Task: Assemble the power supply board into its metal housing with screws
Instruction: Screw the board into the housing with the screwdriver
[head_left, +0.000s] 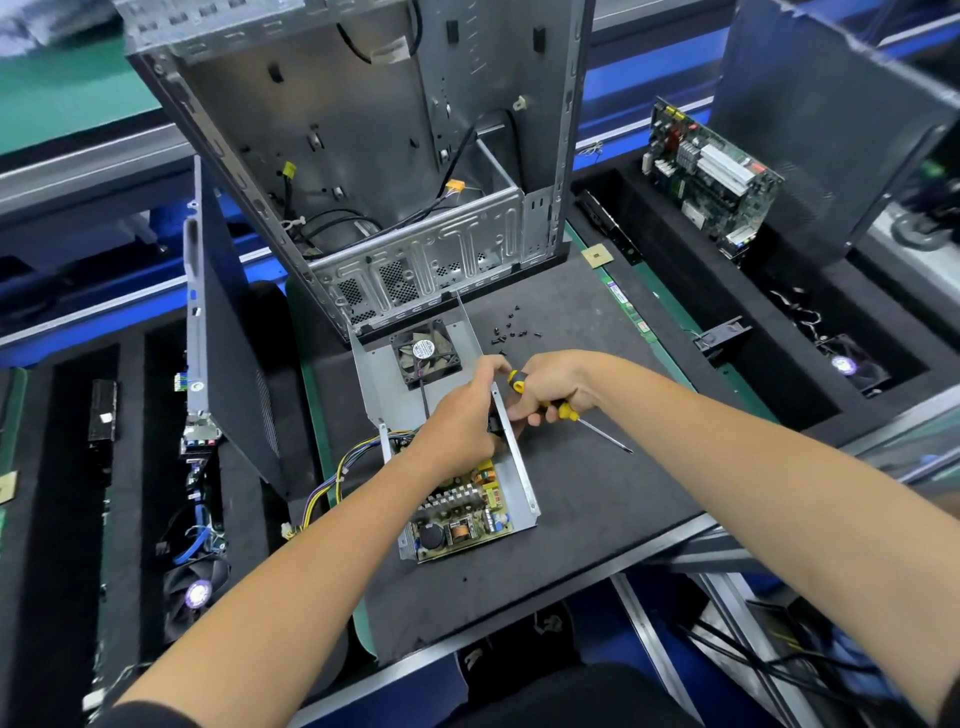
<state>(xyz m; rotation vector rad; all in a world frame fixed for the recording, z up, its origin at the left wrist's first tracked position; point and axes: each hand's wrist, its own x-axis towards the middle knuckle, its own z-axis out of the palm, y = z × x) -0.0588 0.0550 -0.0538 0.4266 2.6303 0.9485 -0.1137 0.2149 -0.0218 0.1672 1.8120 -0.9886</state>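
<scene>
The green power supply board (460, 512) sits in its folded grey metal housing (511, 457), just below the left hand (460, 421), whose fingers pinch the housing's side wall. The right hand (558, 387) grips a yellow-and-black screwdriver (566, 410), shaft pointing away. Beyond the fingers, small black screws (511, 327) lie loose; a bumped wall could shift the board off its holes.

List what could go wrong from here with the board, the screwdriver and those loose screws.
The right hand holds the screwdriver sideways while working at the housing wall; its tip may drag across the mat. The loose screws could scatter if knocked. The left hand covers the board, so misalignment might go unseen.
</scene>
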